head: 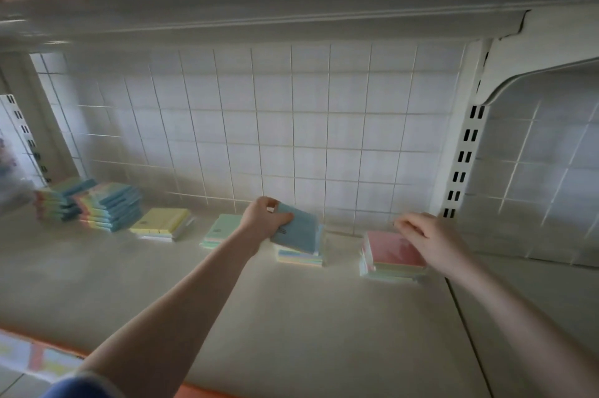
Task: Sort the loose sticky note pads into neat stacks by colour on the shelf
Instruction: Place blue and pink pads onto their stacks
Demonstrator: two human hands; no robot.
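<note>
Now your left hand (pixel 264 219) pinching tilted blue pad (pixel 296 230), right hand (pixel 424 235) at 3 o'clock, fingers loose over pink stack (pixel 393 255).

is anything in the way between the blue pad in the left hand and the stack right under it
Nothing visible. The left hand holds the blue pad tilted just above the stack, with no object between them. The right hand is off to the side, over the pink-topped stack.

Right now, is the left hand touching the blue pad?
Touching. The head view shows the left hand gripping the blue pad by its left edge, tilted above the stack.
</note>
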